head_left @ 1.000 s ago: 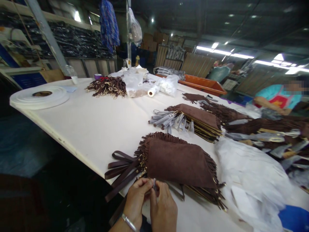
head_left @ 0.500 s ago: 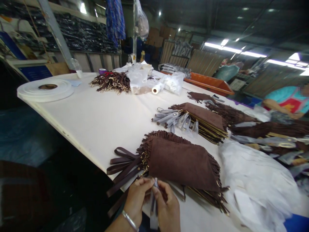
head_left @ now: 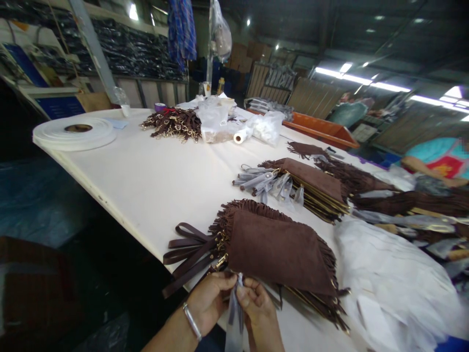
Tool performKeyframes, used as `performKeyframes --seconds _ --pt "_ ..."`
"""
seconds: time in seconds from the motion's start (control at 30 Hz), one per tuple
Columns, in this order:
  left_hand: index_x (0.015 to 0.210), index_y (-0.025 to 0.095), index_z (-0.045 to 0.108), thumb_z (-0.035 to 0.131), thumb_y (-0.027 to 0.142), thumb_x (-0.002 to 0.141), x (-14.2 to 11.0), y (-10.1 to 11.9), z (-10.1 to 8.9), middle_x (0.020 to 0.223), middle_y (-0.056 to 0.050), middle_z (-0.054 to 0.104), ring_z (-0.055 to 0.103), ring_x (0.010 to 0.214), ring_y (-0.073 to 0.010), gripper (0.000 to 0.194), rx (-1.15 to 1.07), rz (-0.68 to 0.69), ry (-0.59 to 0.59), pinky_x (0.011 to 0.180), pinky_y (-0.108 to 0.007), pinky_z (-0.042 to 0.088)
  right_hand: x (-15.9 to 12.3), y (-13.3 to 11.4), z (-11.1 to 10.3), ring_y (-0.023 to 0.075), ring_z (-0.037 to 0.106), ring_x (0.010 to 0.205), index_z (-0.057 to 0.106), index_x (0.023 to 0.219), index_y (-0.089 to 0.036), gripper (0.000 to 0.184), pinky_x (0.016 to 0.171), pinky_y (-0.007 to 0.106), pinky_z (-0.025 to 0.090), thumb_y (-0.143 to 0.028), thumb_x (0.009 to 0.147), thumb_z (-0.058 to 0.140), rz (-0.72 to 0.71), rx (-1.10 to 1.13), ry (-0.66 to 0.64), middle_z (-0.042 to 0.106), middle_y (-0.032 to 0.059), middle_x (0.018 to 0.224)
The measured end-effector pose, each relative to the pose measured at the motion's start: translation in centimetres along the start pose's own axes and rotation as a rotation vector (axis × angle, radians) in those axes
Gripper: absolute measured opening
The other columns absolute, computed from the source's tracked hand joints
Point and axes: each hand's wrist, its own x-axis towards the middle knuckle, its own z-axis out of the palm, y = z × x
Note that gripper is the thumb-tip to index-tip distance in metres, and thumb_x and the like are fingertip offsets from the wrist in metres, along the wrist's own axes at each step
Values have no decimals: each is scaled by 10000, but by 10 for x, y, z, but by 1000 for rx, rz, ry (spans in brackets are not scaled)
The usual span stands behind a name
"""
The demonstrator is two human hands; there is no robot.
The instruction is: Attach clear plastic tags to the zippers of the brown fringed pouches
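Note:
Just in front of the nearest stack of brown fringed suede pouches, my two hands work close together at the table's edge. My left hand, with a silver bangle at the wrist, pinches the top of a narrow clear plastic sleeve. My right hand is closed on the same sleeve from the other side. The sleeve hangs down between them; whether a strap lies inside it I cannot make out. Dark brown wrist straps with gold clasps stick out from the pouches on the left.
Behind lies a second pouch stack with straps in plastic sleeves. A heap of white plastic bags is at the right. Farther off are a white tape roll, a pile of clasped straps, an orange bin and another person.
My hands have shifted slightly down and right in view, still pinching the sleeve, and more of its hanging length shows. A gold clasp beside the pouches is now more visible. The view has moved a little.

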Motion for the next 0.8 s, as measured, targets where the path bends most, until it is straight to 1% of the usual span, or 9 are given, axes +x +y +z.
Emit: performKeyframes --seconds 0.07,0.13,0.2,0.3,0.37,0.43,0.57,0.7,0.8 --pt "785 99 702 686 182 748 1 0 -2 714 -77 687 600 662 -150 92 -39 -20 -87 667 -255 415 0 -2 1 164 654 736 545 815 -208 333 670 264 489 -256 634 820 27 93 -23 697 13 829" --pt "764 100 700 646 169 780 3 0 -2 721 -80 688 608 673 -154 90 -91 -34 -186 710 -271 426 -1 -7 3 137 633 710 539 730 -198 314 665 244 480 -229 617 830 63 144 -59 681 0 820" --pt "738 109 695 610 162 802 4 -3 -1 730 -82 689 626 709 -171 119 -141 -26 -266 763 -297 435 -1 -11 5 107 591 616 551 686 -185 297 602 216 461 -234 612 834 130 146 -97 647 -16 729" --pt "759 130 700 597 182 809 7 -10 0 726 -80 684 645 791 -215 126 -211 0 -331 811 -342 448 0 -11 5 72 481 465 591 687 -167 302 461 184 383 -294 586 846 234 155 -144 551 -45 577" --pt "818 139 707 603 231 811 10 -16 0 753 -91 686 646 836 -242 139 -239 -19 -357 818 -373 461 2 -8 3 53 424 430 619 721 -159 317 423 166 338 -315 574 852 284 209 -162 497 -61 537" --pt "842 137 707 612 254 804 13 -20 -1 816 -112 691 640 875 -262 155 -239 -44 -377 815 -397 472 3 -4 -1 38 390 421 631 746 -161 313 415 151 317 -305 578 853 322 271 -185 472 -70 531" --pt "788 146 703 643 188 772 17 -23 -2 896 -119 693 632 913 -260 75 -217 -42 -362 817 -398 486 5 -2 -4 21 355 414 633 730 -158 285 409 132 299 -270 587 853 377 325 -227 461 -74 534" --pt "742 164 702 666 180 761 21 -27 -1 896 -96 700 639 903 -239 43 -232 20 -303 832 -382 488 4 -6 1 46 434 464 653 752 -161 317 453 152 361 -240 537 873 328 289 -174 526 -51 571" --pt "744 158 706 667 169 752 20 -29 2 883 -94 705 648 882 -234 41 -215 38 -281 845 -382 482 3 -7 3 77 483 483 660 760 -172 304 463 184 387 -253 547 861 287 235 -151 575 -29 606"
